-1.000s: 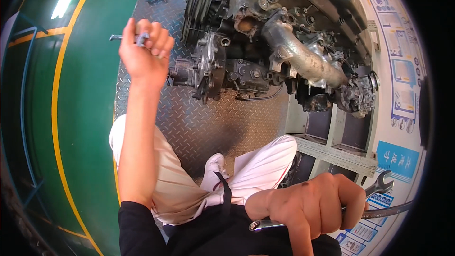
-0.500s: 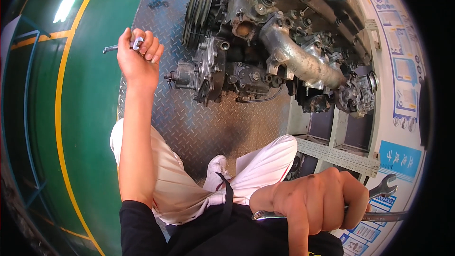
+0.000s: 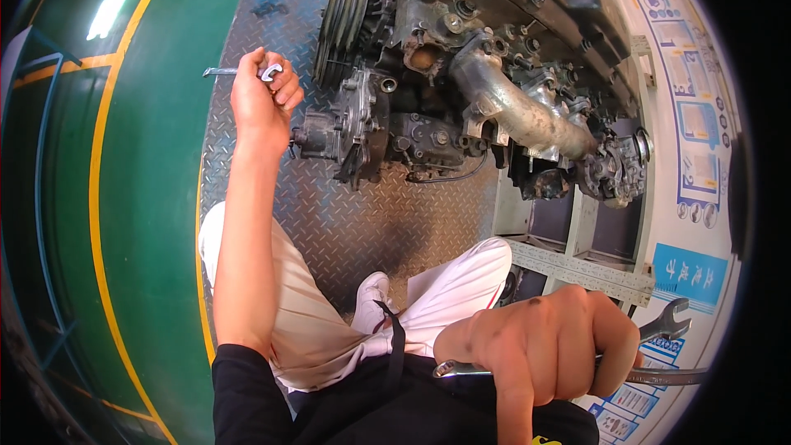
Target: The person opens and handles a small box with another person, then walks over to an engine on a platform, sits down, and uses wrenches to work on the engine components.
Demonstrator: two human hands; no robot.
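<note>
My left hand point(image 3: 268, 103) is raised to the left of the engine point(image 3: 461, 82), its fingers curled round a slim metal rod point(image 3: 221, 72). A silver C-shaped end point(image 3: 270, 73) pokes out between the fingers; whether rod and end are one piece is hidden by the grip. Low on the right, my right hand point(image 3: 544, 346) is closed round wrenches. One open-end jaw point(image 3: 671, 321) sticks out past the knuckles, a flat steel shank point(image 3: 667, 376) below it. Toward my body a shiny wrench end point(image 3: 449, 369) shows. How these parts join is covered by the fist.
A silver curved pipe point(image 3: 527, 111) runs along the engine's near side. The engine stands over a diamond-plate floor point(image 3: 387, 222), beside a pale metal frame point(image 3: 577, 268). A green floor point(image 3: 152, 198) with yellow lines lies left; a printed wall panel point(image 3: 692, 132) is at right.
My left hand has shifted right, closer to the engine, with the metal rod still in its grip. My right hand stays nearly in place with the wrenches.
</note>
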